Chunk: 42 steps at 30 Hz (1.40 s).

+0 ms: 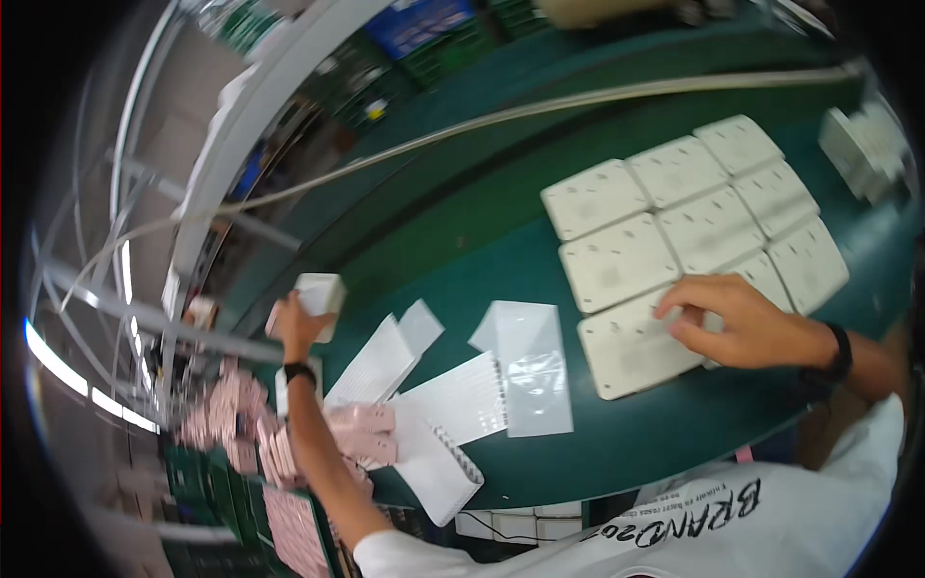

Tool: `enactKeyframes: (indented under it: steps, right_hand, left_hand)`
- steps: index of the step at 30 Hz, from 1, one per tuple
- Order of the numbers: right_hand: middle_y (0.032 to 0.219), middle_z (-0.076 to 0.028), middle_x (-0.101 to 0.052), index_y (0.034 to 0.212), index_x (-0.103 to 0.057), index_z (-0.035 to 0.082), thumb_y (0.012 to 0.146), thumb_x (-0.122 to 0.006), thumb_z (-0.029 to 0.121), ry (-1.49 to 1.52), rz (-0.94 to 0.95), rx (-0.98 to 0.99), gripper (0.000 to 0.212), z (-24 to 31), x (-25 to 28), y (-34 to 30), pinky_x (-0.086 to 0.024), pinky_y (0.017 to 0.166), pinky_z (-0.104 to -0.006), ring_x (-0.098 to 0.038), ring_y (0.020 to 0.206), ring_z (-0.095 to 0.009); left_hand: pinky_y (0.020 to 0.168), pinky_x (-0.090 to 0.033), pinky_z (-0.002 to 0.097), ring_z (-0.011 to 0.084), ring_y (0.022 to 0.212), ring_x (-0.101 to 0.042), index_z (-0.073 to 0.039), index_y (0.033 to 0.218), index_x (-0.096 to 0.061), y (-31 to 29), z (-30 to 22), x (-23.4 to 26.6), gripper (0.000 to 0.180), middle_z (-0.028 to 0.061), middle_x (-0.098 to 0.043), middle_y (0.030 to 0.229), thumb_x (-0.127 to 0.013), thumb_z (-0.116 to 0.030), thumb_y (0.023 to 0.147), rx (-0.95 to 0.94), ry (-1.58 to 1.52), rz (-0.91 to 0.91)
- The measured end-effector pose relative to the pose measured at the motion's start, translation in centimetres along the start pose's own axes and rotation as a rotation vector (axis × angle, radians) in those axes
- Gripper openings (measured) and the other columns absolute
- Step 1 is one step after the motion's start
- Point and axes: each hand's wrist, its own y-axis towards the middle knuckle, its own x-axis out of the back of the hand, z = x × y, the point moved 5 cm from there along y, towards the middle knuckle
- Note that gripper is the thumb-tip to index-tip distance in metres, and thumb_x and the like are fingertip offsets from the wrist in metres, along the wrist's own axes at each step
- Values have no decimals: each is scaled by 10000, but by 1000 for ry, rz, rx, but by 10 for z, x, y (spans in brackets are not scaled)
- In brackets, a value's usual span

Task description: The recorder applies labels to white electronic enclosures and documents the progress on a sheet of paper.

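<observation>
My left hand (297, 323) is stretched out to the far left, its fingers and thumb around a white box-like block (330, 289). Part of that block is hidden behind the hand. On the right, my right hand (727, 320) hovers over or touches a cream-white rectangular panel (626, 352), thumb and forefinger curved and apart with nothing visible between them. Several matching panels (708, 231) lie side by side in rows, each with small dark marks or slots. Whether the right fingertips press on the panel, I cannot tell.
White sheets (453, 400) and a translucent plastic bag (538, 385) lie mid-table. Pink parts (361, 433) are heaped by my left forearm. A white stack (860, 149) stands far right on the green table (636, 433). A pale cable (482, 130) crosses behind.
</observation>
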Motion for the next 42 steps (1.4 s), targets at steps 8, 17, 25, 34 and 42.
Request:
enactKeyframes:
  steps: [8,17,25,34,42]
  right_hand:
    - [990,-111,-661,1102,-611,8,883,-645,73,151,74,12,231,5,-9,-20,-526,685,-291,-655,794,-177]
    - [1271,-138,-558,1320,-463,16,792,-800,289,486,-180,12,683,2,8,-101,-534,820,-337,-571,1093,-214]
    - [1273,-139,-564,1301,-468,1,712,-845,160,247,-47,-97,717,-35,7,-166,-523,889,-368,-591,1108,-294]
    - [1267,-184,-598,1266,-493,-10,598,-783,-22,-291,-138,350,728,-50,-56,-164,-550,838,-377,-597,1107,-378]
    - [1367,-217,-508,1314,-460,-43,623,-710,-61,-309,-69,334,735,-39,-77,-142,-533,906,-406,-521,1228,-410]
  left_hand:
    - [939,-433,454,411,1103,-499,-76,1252,-518,-99,-234,174,778,215,-472,1211,-843,-221,560,-732,-363,-197]
    - [1007,-399,476,281,1209,-486,-244,1269,-548,-329,-398,230,528,133,-452,1278,-721,-287,772,-1221,-65,-758]
    - [1042,-382,498,256,1239,-460,-331,1391,-389,-419,-413,191,564,86,-340,1361,-642,-381,890,-1131,-130,-843]
    - [1094,-343,517,352,1388,-321,-160,1501,-211,-461,-357,129,938,210,-287,1498,-796,-239,772,-321,-1001,-69]
    - [1143,-262,472,416,1420,-260,42,1503,-168,-467,-358,96,1128,267,-295,1506,-874,-250,674,-176,-1089,430]
